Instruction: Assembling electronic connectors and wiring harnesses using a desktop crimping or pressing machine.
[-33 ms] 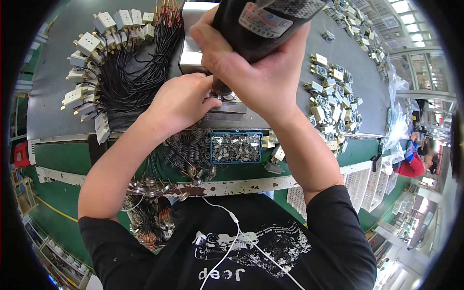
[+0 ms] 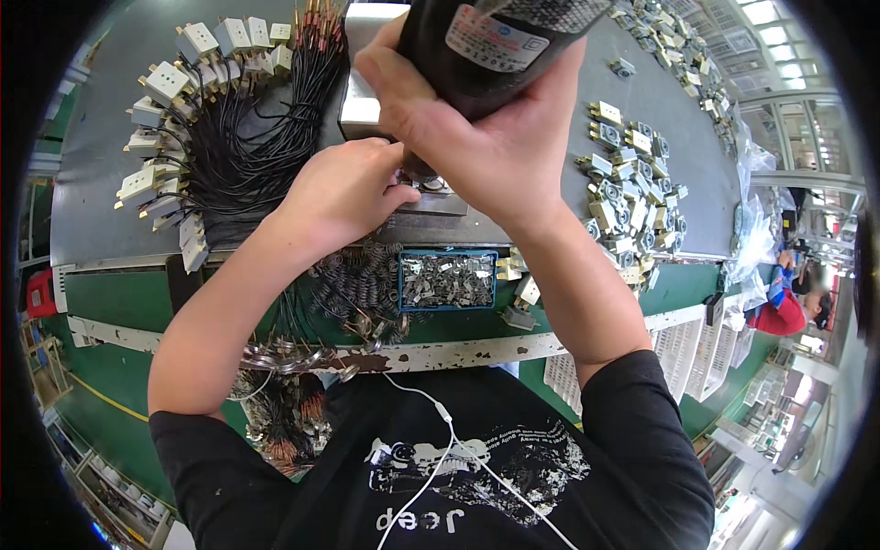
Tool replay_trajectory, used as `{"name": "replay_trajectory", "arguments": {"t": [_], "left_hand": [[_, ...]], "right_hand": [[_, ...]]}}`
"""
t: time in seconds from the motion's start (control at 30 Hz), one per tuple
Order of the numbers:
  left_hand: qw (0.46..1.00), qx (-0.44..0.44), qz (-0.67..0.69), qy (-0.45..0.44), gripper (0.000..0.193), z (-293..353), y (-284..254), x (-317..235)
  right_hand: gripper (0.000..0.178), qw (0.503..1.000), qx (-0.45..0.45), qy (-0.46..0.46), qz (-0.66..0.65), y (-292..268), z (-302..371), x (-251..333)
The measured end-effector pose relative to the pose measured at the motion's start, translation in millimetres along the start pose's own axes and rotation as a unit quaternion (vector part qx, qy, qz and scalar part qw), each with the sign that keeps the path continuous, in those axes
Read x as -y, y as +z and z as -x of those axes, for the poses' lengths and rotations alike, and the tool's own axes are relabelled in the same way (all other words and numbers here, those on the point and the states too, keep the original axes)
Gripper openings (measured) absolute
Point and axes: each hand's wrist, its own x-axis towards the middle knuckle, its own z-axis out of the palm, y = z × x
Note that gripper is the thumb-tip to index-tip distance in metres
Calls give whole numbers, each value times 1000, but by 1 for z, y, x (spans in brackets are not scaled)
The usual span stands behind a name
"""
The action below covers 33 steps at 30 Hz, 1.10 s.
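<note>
Along the left part of the grey workbench point(image 2: 101, 229) lies a fan of white plugs point(image 2: 165, 84) with black wires point(image 2: 247, 137) running toward the middle, their copper tips point(image 2: 316, 18) bunched at the far edge. Nearer the front edge, on the green ledge point(image 2: 119, 312), sits a heap of small coil springs point(image 2: 357, 280) and, just right of it, 1 blue tray point(image 2: 447, 280) full of tiny metal clips. The left hand point(image 2: 344, 192) is curled, fingertips pinched at a small metal part point(image 2: 431, 183) on the steel block point(image 2: 367, 105) in the middle of the bench; what exactly the fingers pinch is hidden. The right hand point(image 2: 486, 137) is wrapped tight around a dark power screwdriver point(image 2: 495, 37), held upright with its tip down on that same part. The step in hand looks like fastening: 1 hand steadies the piece while the tool drives into it. The next move probably calls for keeping the tool square over the part and the left fingertips clear of the bit. The screwdriver carries a white label with a red band, slanted across its barrel near the top edge of the view. Right of the hands, a pile of small brass-and-grey fittings point(image 2: 623, 183) spreads toward the bench's right edge, and clear plastic bags point(image 2: 756, 238) hang off that edge.
</note>
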Motion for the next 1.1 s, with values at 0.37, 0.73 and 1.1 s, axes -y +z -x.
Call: {"name": "replay_trajectory", "arguments": {"t": [0.37,0.73,1.1], "left_hand": [[998,-24,-19,46,27,6,-4,-9],[988,-11,-8,156,35,19,-12,-19],[927,-323,-192,-13,37,38,-127,7]], "right_hand": [[79,947,-25,-245,208,-12,-18,-18],[43,954,-89,-97,269,-92,-33,24],[43,686,31,12,726,-244,19,-29]]}}
